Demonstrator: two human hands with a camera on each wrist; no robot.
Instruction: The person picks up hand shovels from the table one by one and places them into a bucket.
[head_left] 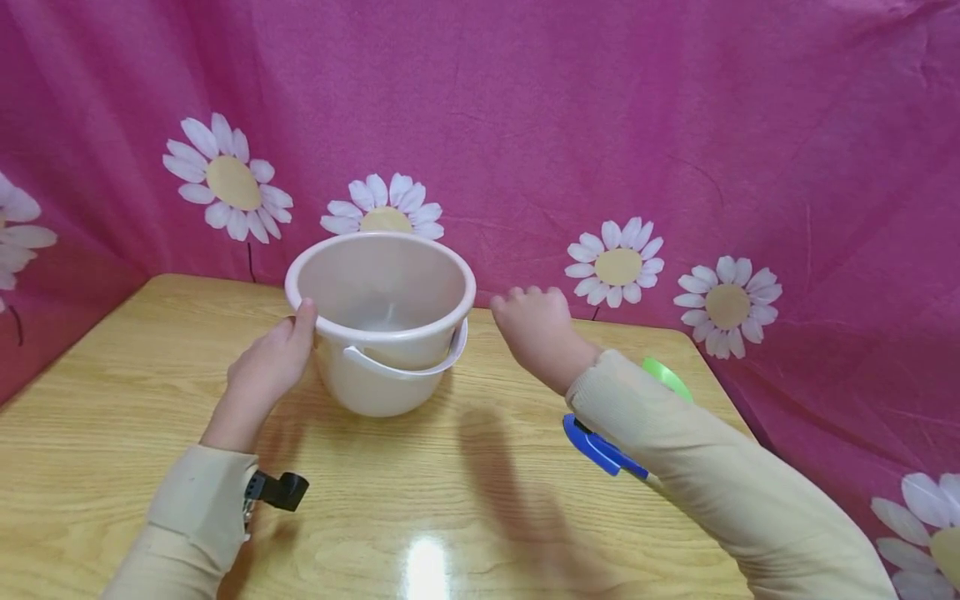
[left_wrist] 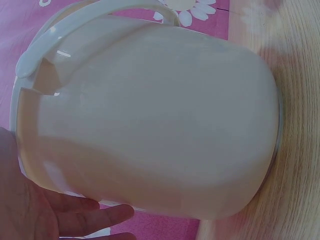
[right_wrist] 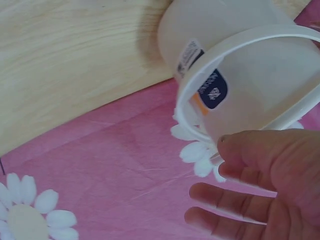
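Pink daisy-printed cloth (head_left: 480,125) hangs behind a wood-grain table (head_left: 360,500). The left hand (head_left: 266,367) touches a smooth cream bucket (head_left: 382,396), thumb at the rim, straight, slightly parted fingers along the outer wall; the left wrist view loses the thumb tip. Near the bucket, the right hand (head_left: 543,333) holds nothing, fingers loosely extended and apart. The bucket stands upright toward the table's far edge, its curved handle (head_left: 452,358) lowered. The right sleeve (head_left: 705,450) partly covers a blue tool (head_left: 596,446) and a curved green piece (head_left: 666,379), whose full shapes I can't make out.
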